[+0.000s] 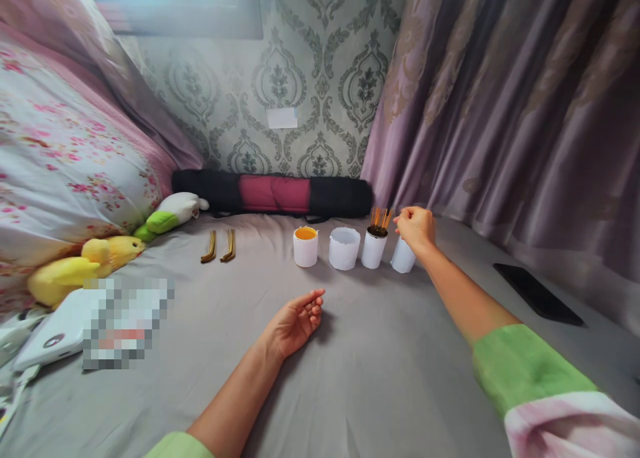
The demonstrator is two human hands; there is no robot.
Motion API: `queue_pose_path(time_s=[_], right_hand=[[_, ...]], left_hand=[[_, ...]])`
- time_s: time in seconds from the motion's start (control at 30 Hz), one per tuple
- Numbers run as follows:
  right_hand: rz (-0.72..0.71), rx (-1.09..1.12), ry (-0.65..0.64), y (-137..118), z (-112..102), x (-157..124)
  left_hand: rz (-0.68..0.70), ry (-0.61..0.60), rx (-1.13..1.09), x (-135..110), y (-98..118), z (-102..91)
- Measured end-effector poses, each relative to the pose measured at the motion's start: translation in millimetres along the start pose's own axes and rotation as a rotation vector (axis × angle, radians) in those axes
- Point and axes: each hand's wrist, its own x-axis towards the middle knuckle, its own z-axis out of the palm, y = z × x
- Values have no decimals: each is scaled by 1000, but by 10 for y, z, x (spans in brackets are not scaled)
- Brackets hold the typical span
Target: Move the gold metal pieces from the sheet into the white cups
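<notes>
Four white-wrapped cups stand in a row: a cup with an orange inside, a wider white cup, a cup with a dark inside holding several thin orange-brown sticks, and a rightmost cup partly hidden by my hand. Over that last cup, my right hand is closed in a pinch; what it holds, if anything, is hidden. My left hand rests palm-up on the grey sheet in front of the cups, fingers loosely curled, nothing in it. Two small groups of bent, gold-brown sticks lie further left.
A black phone lies at right. Behind the cups is a long black and maroon bag. Plush toys, a white device with a cable and a blurred packet sit at left. Curtains border the right.
</notes>
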Motion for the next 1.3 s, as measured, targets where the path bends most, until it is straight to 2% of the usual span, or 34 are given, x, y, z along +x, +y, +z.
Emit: queue_pose_path(time_s=[0.23,0.67,0.83,1.3], right_hand=[[-47,41,-5,-19,14,-128],[-93,26,-195,-191,167,-627],[-123,70,-251,-234,299,-817],[-118,186,-540,-469,741,-1444]], left_hand=[[6,8,-1,-17,0,22],[14,10,10,-9,-5,7],[13,15,7,-9,-6,16],[27,3,-6,-20,-14,20]])
